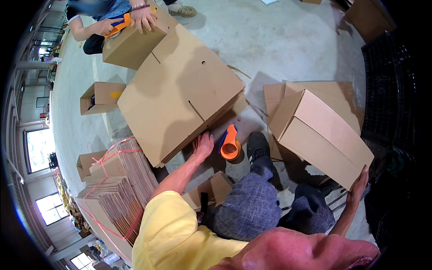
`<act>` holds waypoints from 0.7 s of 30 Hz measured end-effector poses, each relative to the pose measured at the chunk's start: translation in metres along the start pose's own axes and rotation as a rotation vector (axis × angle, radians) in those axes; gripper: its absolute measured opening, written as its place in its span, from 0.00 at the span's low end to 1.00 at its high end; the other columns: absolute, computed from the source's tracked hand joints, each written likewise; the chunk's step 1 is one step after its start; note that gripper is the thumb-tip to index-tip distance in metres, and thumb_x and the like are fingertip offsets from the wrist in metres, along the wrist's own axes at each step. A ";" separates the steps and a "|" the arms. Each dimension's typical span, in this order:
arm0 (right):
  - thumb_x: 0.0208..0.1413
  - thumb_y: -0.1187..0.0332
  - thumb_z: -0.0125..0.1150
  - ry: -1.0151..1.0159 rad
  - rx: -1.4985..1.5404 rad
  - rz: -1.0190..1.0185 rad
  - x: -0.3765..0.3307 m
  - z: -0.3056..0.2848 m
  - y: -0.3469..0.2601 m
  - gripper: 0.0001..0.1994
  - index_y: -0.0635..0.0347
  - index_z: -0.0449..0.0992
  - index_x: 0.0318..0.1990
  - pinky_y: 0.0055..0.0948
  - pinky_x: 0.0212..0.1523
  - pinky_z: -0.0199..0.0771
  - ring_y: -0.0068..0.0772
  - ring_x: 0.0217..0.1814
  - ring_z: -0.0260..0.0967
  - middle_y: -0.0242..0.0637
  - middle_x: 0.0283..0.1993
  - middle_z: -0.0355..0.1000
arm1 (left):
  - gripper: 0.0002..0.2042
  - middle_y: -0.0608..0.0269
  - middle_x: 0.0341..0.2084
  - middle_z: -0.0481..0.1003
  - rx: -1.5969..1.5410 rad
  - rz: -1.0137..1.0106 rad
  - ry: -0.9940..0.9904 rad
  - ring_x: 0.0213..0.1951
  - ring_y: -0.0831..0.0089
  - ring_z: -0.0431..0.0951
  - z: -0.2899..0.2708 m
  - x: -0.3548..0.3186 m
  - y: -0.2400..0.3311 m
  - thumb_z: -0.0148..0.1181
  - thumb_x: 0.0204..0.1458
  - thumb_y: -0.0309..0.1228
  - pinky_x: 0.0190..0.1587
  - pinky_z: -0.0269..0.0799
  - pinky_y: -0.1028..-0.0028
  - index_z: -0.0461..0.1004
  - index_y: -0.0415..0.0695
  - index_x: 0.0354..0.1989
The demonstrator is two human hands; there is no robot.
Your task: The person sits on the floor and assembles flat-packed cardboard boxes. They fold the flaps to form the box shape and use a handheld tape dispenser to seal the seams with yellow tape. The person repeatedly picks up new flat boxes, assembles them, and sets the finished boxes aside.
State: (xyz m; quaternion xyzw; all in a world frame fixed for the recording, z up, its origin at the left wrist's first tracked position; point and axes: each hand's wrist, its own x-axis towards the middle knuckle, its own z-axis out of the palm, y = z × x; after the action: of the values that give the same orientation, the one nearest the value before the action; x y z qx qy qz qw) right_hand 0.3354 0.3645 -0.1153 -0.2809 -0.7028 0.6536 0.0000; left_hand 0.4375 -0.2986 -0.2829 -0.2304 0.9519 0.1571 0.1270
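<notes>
My right hand grips the near right end of a brown cardboard box, its fingers partly hidden by the box. The box sits tilted, with a long seam between flaps along its upper face. My left hand is by the near edge of a large stack of flat cardboard, fingers stretched out and holding nothing that shows. Right of that hand, an orange tape dispenser with a blue part rests beside my shoe.
Across the stack a co-worker's hands press an orange tape dispenser on another box. Flat cartons tied with pink string stand at left, near a small open box. Black crates line the right side.
</notes>
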 end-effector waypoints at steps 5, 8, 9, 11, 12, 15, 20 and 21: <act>0.77 0.50 0.48 -0.001 0.004 0.021 0.000 -0.004 0.000 0.31 0.66 0.62 0.75 0.32 0.74 0.61 0.32 0.74 0.64 0.40 0.74 0.66 | 0.14 0.39 0.45 0.78 -0.003 -0.018 -0.020 0.51 0.38 0.77 -0.007 0.021 0.001 0.58 0.64 0.40 0.54 0.73 0.44 0.77 0.41 0.46; 0.77 0.50 0.48 -0.002 -0.017 0.022 0.000 -0.005 -0.001 0.32 0.66 0.62 0.75 0.31 0.74 0.60 0.32 0.75 0.64 0.40 0.74 0.66 | 0.14 0.39 0.45 0.78 -0.028 0.003 -0.038 0.51 0.38 0.77 -0.019 0.039 -0.006 0.58 0.64 0.39 0.54 0.73 0.44 0.77 0.41 0.46; 0.77 0.49 0.48 0.003 -0.030 0.018 0.001 -0.007 0.001 0.32 0.66 0.62 0.75 0.31 0.74 0.60 0.32 0.75 0.63 0.40 0.74 0.66 | 0.13 0.35 0.41 0.78 -0.055 0.021 0.017 0.48 0.34 0.78 -0.030 0.046 -0.001 0.58 0.62 0.37 0.52 0.74 0.41 0.77 0.38 0.41; 0.77 0.49 0.48 0.005 -0.050 0.015 0.002 -0.004 0.000 0.32 0.66 0.62 0.75 0.31 0.74 0.61 0.31 0.75 0.63 0.40 0.74 0.66 | 0.14 0.34 0.43 0.79 -0.035 -0.018 -0.014 0.49 0.33 0.78 -0.037 0.066 -0.014 0.57 0.63 0.38 0.53 0.74 0.41 0.76 0.38 0.42; 0.76 0.48 0.49 0.012 -0.057 0.016 0.000 -0.002 -0.001 0.32 0.66 0.62 0.75 0.31 0.73 0.61 0.31 0.75 0.63 0.40 0.74 0.66 | 0.14 0.35 0.44 0.79 -0.013 -0.058 -0.044 0.49 0.33 0.78 -0.045 0.078 -0.014 0.57 0.63 0.39 0.53 0.74 0.41 0.76 0.39 0.43; 0.76 0.48 0.48 -0.007 -0.034 0.023 -0.002 -0.002 -0.003 0.32 0.66 0.62 0.75 0.31 0.73 0.62 0.31 0.74 0.63 0.40 0.74 0.66 | 0.16 0.37 0.47 0.79 0.090 -0.100 -0.062 0.51 0.33 0.78 -0.058 0.108 -0.036 0.54 0.64 0.43 0.54 0.74 0.41 0.78 0.44 0.46; 0.77 0.49 0.47 0.037 -0.094 0.028 -0.006 -0.006 -0.003 0.31 0.65 0.62 0.75 0.31 0.73 0.63 0.30 0.75 0.63 0.40 0.74 0.66 | 0.18 0.42 0.53 0.79 0.230 -0.092 -0.020 0.55 0.40 0.78 -0.064 0.172 -0.089 0.53 0.64 0.46 0.58 0.74 0.44 0.78 0.48 0.52; 0.77 0.49 0.47 0.071 -0.120 0.036 -0.005 -0.016 0.004 0.31 0.66 0.62 0.75 0.31 0.73 0.62 0.30 0.74 0.63 0.40 0.74 0.66 | 0.19 0.42 0.53 0.79 0.244 -0.131 -0.067 0.56 0.40 0.78 -0.066 0.190 -0.089 0.53 0.64 0.46 0.59 0.73 0.45 0.78 0.48 0.54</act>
State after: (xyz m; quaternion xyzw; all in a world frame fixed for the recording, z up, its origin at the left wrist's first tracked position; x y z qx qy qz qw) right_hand 0.3468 0.3776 -0.1149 -0.3161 -0.7350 0.5999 -0.0036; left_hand 0.3051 -0.4730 -0.3033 -0.2694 0.9421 0.0392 0.1958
